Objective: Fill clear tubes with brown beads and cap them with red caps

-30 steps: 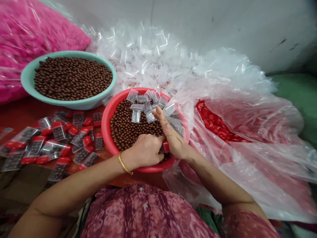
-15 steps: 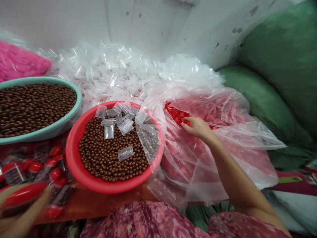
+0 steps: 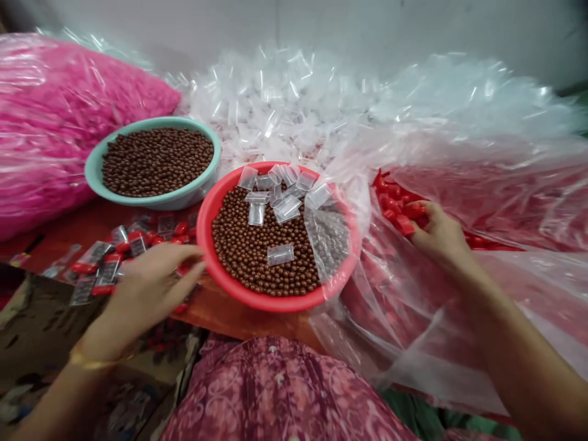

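My left hand (image 3: pixel 154 285) hovers with its fingers apart over several sealed clear packets (image 3: pixel 103 269) with red caps, just left of a red plastic bowl (image 3: pixel 206 226). That bowl holds brown round balls (image 3: pixel 261 251), with several small clear bags (image 3: pixel 256 214) lying on them. My right hand (image 3: pixel 438 236) reaches into a large plastic bag, its fingertips on loose red caps (image 3: pixel 395 205). I cannot tell whether those fingers grip a cap.
A teal bowl (image 3: pixel 151 120) of brown balls stands behind the red bowl. Behind them lie a heap of clear bags (image 3: pixel 280 110) and a pink-filled plastic sack (image 3: pixel 68 128). The red bowl sits on a reddish table (image 3: pixel 220 312), with cardboard (image 3: pixel 32 318) at lower left.
My left hand has left the red bowl and moved left over the packets. My right hand has gone from the bowl to the red caps. One clear bag now lies on the balls.
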`<state>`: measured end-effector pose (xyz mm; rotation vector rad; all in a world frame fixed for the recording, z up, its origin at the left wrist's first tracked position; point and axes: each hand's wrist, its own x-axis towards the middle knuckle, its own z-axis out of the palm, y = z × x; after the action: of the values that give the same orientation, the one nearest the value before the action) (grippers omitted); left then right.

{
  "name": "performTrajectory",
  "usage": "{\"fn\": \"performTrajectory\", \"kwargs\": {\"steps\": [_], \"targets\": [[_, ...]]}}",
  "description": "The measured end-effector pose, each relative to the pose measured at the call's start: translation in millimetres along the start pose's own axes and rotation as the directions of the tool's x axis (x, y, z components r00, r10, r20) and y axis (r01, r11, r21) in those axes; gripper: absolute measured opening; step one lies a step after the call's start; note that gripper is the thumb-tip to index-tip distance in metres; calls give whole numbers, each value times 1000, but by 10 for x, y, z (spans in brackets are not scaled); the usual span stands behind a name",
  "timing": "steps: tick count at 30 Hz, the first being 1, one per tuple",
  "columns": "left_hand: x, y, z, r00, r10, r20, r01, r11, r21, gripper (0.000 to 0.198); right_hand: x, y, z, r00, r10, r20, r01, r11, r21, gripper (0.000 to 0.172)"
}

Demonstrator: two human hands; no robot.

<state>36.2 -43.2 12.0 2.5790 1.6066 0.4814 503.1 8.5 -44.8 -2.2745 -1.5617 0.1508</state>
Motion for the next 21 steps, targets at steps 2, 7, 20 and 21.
{"fn": "performTrajectory", "kwargs": {"steps": [2, 7, 20, 21], "targets": [[361, 278, 141, 957, 277, 82, -275, 961, -32, 20, -101, -127, -14, 1000, 23, -18, -23, 1000, 22, 43], [905, 620, 483, 669, 672, 316, -709, 705, 2, 34, -265, -291, 11, 989, -138, -57, 138, 990, 9, 39], [1049, 222, 422, 723, 398, 565, -555, 822, 131, 19, -298, -294, 78, 998, -30, -46, 29, 999, -25, 38], [1050, 256, 463, 729, 388, 564, -537, 835, 120, 20, -296, -293, 83, 999, -16, -41, 15, 1000, -28, 39]]}}
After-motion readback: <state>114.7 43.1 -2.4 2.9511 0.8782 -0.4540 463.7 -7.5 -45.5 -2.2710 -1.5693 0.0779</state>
